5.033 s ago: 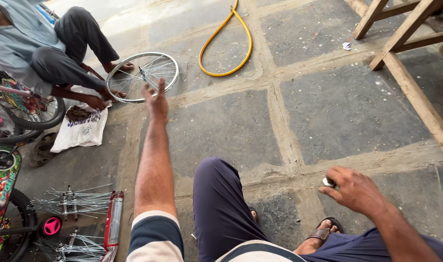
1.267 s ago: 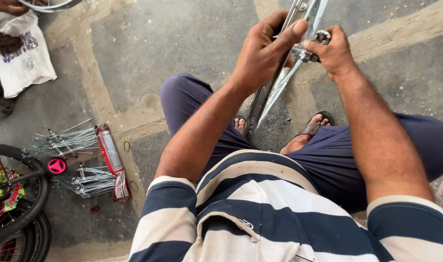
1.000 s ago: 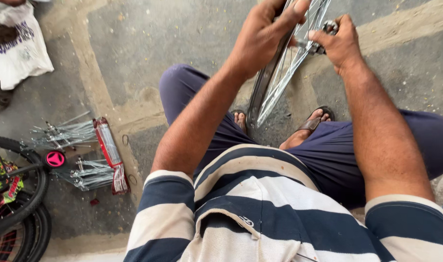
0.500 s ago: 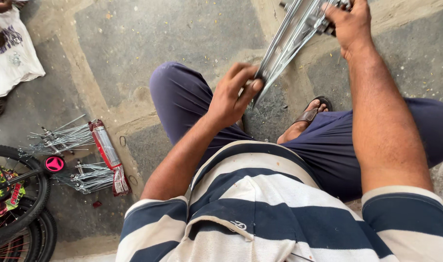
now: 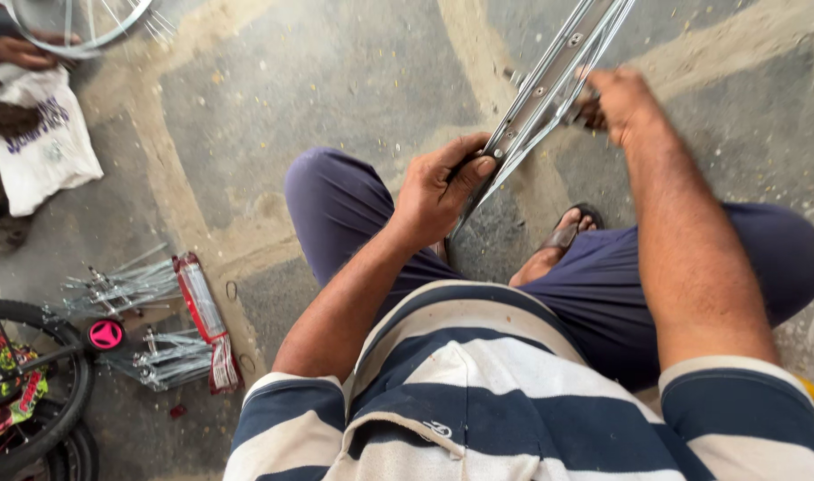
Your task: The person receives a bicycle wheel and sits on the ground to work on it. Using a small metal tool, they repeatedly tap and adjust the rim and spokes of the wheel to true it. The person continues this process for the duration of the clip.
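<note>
1. Grey paving slabs with sandy joints carry everything I see; nearest the camera are a striped shirt and dark trousers, with one sandalled foot [image 5: 563, 240] resting on the ground between the knees.

2. My left hand [image 5: 438, 187] is closed on the lower stretch of a bare metal wheel rim [image 5: 549, 85], thumb over its edge and fingers curled behind it. The rim stands on edge just ahead of the knees and slants up to the top edge of the view.

3. My right hand [image 5: 616, 102] sits higher on the same rim, fingers bunched around something small at the spokes [image 5: 594, 53]. It is blurred, so I cannot tell whether it pinches a spoke, a nipple or a tool.

4. To do this well, I judge that the left grip should stay firm and low so the rim does not twist, while the right works one spoke hole at a time and keeps the loose spokes from crossing.

5. By the left edge of the paving lie two bundles of loose spokes [image 5: 126, 285] beside a red-and-white packet [image 5: 202, 307], with a small pink hub cap [image 5: 105, 334] and a bicycle tyre [image 5: 42, 392] in the bottom left corner. They are well apart from the rim and obstruct nothing.

6. Farthest off, at the top left corner, another person's hand [image 5: 20, 52] rests by a second wheel [image 5: 77, 22] and a white cloth bag [image 5: 42, 147]. That work is well away from mine.
</note>
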